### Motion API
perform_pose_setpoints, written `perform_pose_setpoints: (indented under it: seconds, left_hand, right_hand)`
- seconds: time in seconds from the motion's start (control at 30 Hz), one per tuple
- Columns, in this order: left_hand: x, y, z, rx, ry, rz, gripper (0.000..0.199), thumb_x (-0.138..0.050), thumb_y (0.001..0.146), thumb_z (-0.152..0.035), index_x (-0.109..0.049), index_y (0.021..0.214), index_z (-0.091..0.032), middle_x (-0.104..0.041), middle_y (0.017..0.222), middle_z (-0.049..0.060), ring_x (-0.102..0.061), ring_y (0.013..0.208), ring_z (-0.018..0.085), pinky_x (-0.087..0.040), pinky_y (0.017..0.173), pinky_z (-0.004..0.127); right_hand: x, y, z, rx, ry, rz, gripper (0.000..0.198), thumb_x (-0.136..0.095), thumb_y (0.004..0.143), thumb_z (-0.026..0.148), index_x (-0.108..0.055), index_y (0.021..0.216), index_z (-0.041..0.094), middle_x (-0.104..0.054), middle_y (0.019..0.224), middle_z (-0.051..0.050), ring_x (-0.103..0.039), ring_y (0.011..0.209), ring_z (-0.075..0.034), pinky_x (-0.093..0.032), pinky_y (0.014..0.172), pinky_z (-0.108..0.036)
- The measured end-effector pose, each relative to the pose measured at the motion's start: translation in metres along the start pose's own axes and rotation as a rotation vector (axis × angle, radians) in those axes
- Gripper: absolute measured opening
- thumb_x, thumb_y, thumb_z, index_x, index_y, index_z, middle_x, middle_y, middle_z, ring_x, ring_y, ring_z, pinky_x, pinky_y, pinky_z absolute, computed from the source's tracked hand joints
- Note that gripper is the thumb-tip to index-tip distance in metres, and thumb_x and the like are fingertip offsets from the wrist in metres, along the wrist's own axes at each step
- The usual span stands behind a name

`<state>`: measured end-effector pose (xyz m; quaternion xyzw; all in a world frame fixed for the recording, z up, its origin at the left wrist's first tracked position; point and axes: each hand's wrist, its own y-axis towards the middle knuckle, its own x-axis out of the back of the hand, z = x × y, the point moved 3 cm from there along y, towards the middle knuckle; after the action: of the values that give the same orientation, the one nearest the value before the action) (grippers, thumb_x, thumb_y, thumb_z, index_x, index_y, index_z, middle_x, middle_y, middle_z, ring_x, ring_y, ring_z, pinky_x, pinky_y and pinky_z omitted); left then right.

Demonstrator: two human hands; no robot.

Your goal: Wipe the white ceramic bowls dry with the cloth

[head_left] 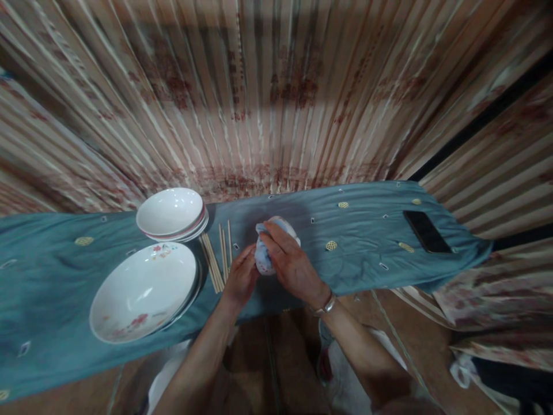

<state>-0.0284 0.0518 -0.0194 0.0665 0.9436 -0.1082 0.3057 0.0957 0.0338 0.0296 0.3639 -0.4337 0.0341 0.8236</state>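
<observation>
A small white bowl point(266, 268) with a faint coloured pattern is held tilted above the cloth-covered table, mostly hidden by my hands. My left hand point(242, 276) is closed on its left edge. With my right hand point(290, 256) I press a light blue cloth point(261, 246) against the bowl; the fingers are bent over it. Just left of my left hand lie several wooden chopsticks point(211, 262), in a thicker group and a thinner one point(225, 248).
A stack of white bowls point(170, 210) stands at the back left. In front of it are large white flower-patterned dishes point(144, 291), stacked. A black phone point(425, 231) lies at the right on the teal tablecloth point(358, 265). Pleated curtains point(276, 115) hang behind the table.
</observation>
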Motion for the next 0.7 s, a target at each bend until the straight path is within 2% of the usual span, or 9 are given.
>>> perform_pose_setpoints:
  seconds: [0.2,0.43,0.57,0.7]
  left_hand:
    - [0.002,0.000,0.002,-0.027,0.144,0.008,0.027,-0.073,0.074,-0.040,-0.074,0.091,-0.019,-0.073,0.086,0.005,-0.064,0.090,0.023,-0.049,0.078,0.031]
    - [0.006,-0.002,0.002,-0.030,0.222,-0.003,0.032,-0.072,0.074,-0.042,-0.074,0.093,-0.017,-0.073,0.086,0.005,-0.063,0.083,0.020,-0.047,0.077,0.030]
    - [0.005,-0.004,-0.001,-0.011,0.247,-0.009,0.035,-0.073,0.073,-0.045,-0.074,0.092,-0.015,-0.072,0.081,0.004,-0.062,0.077,0.018,-0.045,0.070,0.027]
    - [0.002,-0.004,-0.004,-0.013,0.234,-0.015,0.035,-0.075,0.070,-0.045,-0.074,0.089,-0.016,-0.072,0.079,0.004,-0.062,0.076,0.017,-0.046,0.070,0.027]
  right_hand:
    - [0.013,0.016,-0.008,-0.080,-0.029,0.057,0.041,-0.035,0.098,0.018,-0.051,0.136,0.015,-0.051,0.143,-0.014,-0.033,0.142,-0.024,-0.027,0.116,-0.053]
    - [0.013,0.017,-0.034,-0.206,0.152,-0.009,0.039,-0.032,0.099,0.023,-0.055,0.131,0.021,-0.058,0.136,-0.010,-0.044,0.135,-0.021,-0.026,0.116,-0.049]
    - [0.011,0.012,-0.056,-0.324,0.347,-0.071,0.039,-0.034,0.099,0.032,-0.059,0.127,0.020,-0.061,0.132,-0.009,-0.050,0.128,-0.021,-0.032,0.114,-0.041]
    - [0.004,0.006,-0.078,-0.481,0.560,-0.112,0.040,-0.039,0.096,0.041,-0.062,0.122,0.021,-0.068,0.120,-0.005,-0.061,0.111,-0.020,-0.044,0.102,-0.035]
